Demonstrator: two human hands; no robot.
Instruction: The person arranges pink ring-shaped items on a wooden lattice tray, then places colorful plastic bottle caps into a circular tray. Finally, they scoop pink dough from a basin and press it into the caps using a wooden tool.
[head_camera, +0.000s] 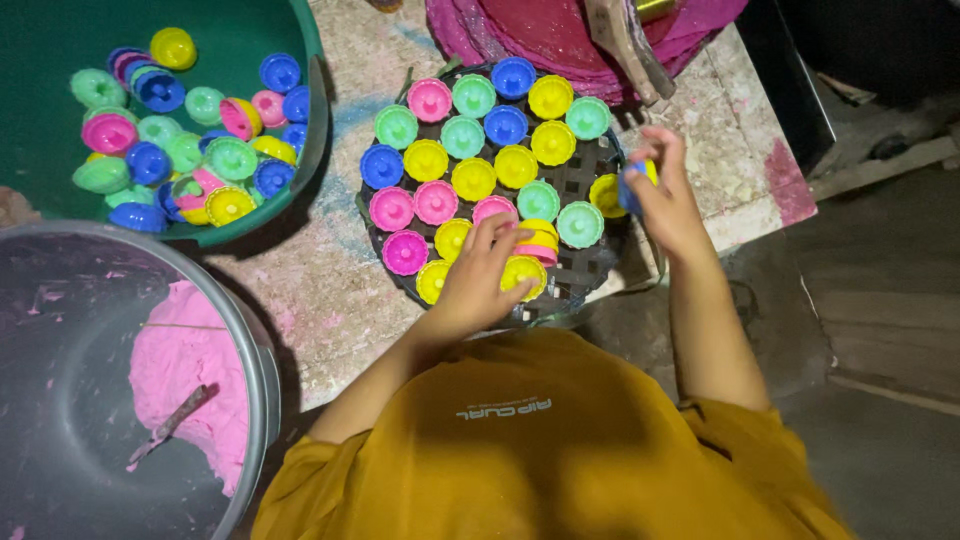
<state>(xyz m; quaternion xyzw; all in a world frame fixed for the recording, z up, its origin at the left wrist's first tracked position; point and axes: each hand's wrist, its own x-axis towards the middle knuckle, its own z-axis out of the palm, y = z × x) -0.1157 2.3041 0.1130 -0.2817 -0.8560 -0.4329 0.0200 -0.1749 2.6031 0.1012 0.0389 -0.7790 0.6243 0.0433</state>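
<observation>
The person's left hand (485, 275) rests with bent fingers on a yellow fluted mould (524, 272) at about 6 o'clock on the round woven tray (590, 265); the fingertips press or pinch it, so I judge this hand closed around that mould, with a small stack of yellow and pink moulds (540, 240) just beside the fingertips. The right hand (665, 195) is lifted at the 3 o'clock edge of the tray and pinches a small blue mould (630, 192) between thumb and fingers, next to a yellow mould (606, 195) that lies at the rim. The tray is nearly full: pink, green, blue and yellow moulds sit in close rows from 12 o'clock down to 7 o'clock, and only a bare patch of the dark weave shows at about 4 to 5 o'clock. So the arranging looks mostly done, with a few places left on the right lower side. At 10 o'clock from the tray, a green basin (310, 130) holds a loose heap of the same coloured moulds, many not yet set out. At 8 o'clock, a grey metal bowl (262, 370) holds pink dough (185, 370) with a stick (170, 425) in it; none of the moulds on the tray appears filled, as far as I can tell. A pink cloth (560, 40) lies at 12 o'clock.
</observation>
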